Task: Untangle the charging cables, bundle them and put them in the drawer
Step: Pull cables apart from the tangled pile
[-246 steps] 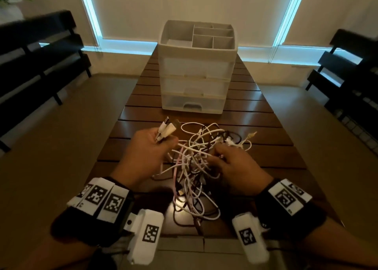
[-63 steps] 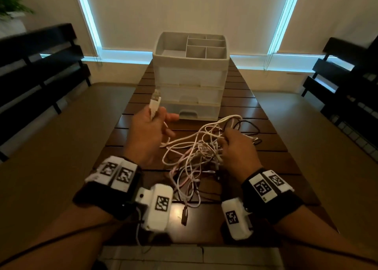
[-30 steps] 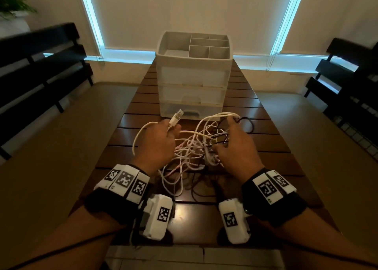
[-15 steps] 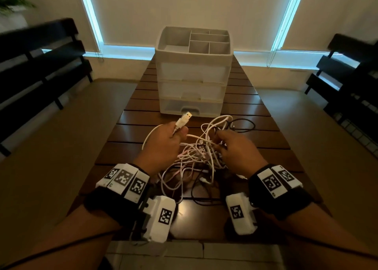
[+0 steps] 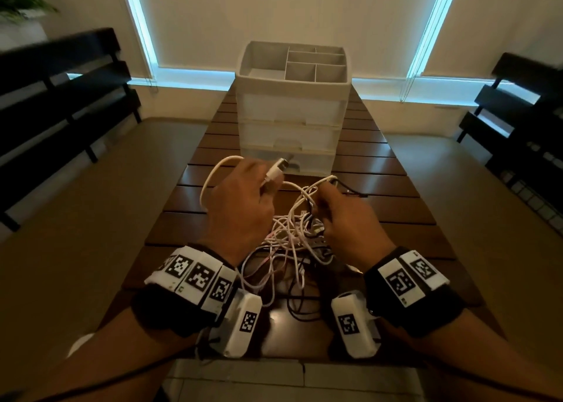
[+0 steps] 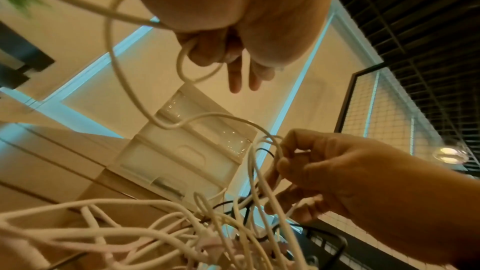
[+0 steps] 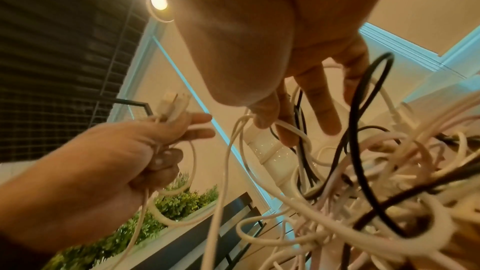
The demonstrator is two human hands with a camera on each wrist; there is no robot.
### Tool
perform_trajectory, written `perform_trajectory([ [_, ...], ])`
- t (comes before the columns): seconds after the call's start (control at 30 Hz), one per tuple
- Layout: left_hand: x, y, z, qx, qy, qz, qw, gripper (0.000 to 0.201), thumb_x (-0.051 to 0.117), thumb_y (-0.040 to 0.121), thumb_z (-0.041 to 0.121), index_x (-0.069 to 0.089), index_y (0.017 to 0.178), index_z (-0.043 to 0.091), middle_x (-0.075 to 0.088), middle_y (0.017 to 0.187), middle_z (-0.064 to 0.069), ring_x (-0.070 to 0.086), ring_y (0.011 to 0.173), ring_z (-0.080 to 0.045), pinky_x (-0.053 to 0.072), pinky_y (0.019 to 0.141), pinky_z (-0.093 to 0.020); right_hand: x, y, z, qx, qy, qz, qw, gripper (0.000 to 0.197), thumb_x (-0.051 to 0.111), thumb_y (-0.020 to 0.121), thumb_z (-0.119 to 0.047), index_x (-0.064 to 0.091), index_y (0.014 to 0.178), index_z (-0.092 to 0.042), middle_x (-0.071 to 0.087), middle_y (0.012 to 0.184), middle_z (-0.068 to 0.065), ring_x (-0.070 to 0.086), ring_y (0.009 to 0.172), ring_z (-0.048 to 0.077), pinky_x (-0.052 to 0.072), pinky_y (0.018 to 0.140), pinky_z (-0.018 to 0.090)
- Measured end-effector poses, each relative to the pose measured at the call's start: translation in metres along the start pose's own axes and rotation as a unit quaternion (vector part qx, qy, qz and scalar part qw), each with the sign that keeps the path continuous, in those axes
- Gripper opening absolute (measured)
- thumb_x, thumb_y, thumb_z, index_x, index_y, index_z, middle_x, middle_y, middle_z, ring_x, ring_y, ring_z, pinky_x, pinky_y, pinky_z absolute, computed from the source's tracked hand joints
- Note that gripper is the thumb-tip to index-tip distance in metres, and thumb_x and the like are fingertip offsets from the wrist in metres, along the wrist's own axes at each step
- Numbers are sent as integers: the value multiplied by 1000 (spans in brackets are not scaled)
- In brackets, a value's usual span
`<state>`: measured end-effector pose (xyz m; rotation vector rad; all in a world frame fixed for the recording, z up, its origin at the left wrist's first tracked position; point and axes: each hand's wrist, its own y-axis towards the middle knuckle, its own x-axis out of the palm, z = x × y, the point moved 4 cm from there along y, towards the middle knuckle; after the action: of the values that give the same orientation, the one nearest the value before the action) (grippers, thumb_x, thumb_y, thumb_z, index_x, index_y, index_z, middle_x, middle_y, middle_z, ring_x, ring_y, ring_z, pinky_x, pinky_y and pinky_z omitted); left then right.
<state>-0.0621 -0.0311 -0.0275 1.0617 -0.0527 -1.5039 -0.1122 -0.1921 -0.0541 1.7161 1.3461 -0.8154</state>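
Black wristbands (image 5: pixel 170 313), white marker tags (image 5: pixel 195 275)

blinds (image 5: pixel 289 9) drawn | black benches (image 5: pixel 61 91) | slatted table (image 5: pixel 393 200)

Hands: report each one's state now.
Left hand: grips a white cable by its plug end.
Right hand: pinches white strands of the cable tangle.

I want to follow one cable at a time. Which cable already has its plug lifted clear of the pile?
The white cable looping from the left hand: its USB plug sticks out above the grip; the others stay knotted in the tangle.
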Motion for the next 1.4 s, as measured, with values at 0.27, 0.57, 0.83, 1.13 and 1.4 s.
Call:
perform_trajectory([
  [0.27,26,-14,-6,-9,53,-107,993,11,58,93,21,64,99,15,50,86,7,53,79,-14,39,68,-26,3,-10,-18,-64,-15,16,998,22,48,95,-19,47,117,-19,63,101,2,62,85,21,55,73,43],
  [0.57,12,-1,-14,-30,16,-81,996,19,66,89,20,68,102,6,63,90,-7,60,81,-22,47,69,-36,-6,7,17,82,-2,-28,996,40,46,96,-18,48,135,-22,50,132,7,58,110,27,48,95,43],
  [0.83,15,-6,-9,-57,-4,-101,993,18,68,88,22,70,102,11,65,90,-2,61,82,-18,52,74,-42,-4,0,15,17,-290,-47,956,26,47,95,-42,55,119,-35,48,129,-3,36,118,26,27,97,50],
  [1.13,5,0,-28,-131,42,-107,985,16,64,90,18,71,101,9,63,81,-3,59,71,-16,41,59,-25,-15,-2,20,86,-256,-67,961,35,33,101,-38,62,99,-19,62,98,4,60,95,25,44,87,40],
  [1.4,-9,5,-37,-194,-27,-94,976,25,59,95,19,60,70,19,51,57,2,44,49,-10,31,49,-24,-26,2,43,219,-161,-25,962,35,37,100,-38,59,85,-14,65,101,12,56,84,29,44,72,35],
])
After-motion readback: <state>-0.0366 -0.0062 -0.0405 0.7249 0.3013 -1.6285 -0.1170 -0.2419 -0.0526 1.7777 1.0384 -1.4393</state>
